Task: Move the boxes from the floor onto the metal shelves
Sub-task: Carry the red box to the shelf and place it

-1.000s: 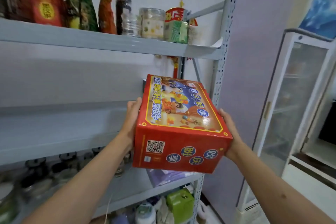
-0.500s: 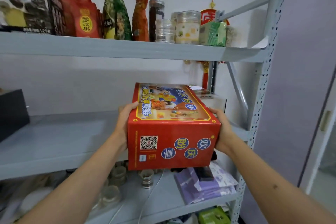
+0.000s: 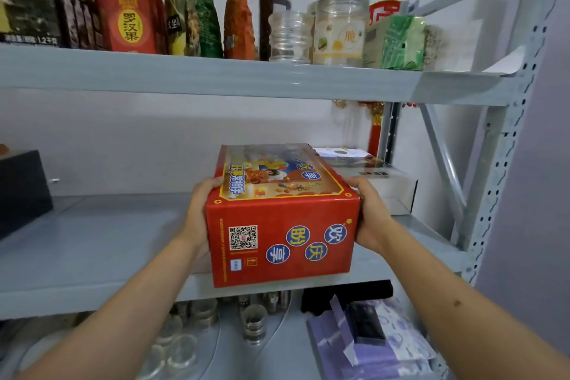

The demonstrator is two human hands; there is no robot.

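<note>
Since the earlier frames the red box (image 3: 282, 216) has come forward over the middle shelf (image 3: 92, 241) and levelled out; a second ago it was tilted and clear of the shelf front, and now its near face overhangs the front lip with its base at or just above the shelf surface (contact cannot be confirmed from this view). Left hand (image 3: 199, 219) clasps the box's side at 9 o'clock, thumb over the top edge; right hand (image 3: 371, 213) clasps the opposite side at 3 o'clock, so both grips are clamped on the box. A white box (image 3: 385, 185) already stands on the same shelf at 2 o'clock of the red box, just beside it, near the right hand's fingers. A black box (image 3: 21, 191) sits well apart at 9 o'clock. Judgement: placement is in its final stage; the box needs pushing further back before release, with some risk of pinched fingers against the white box.
</note>
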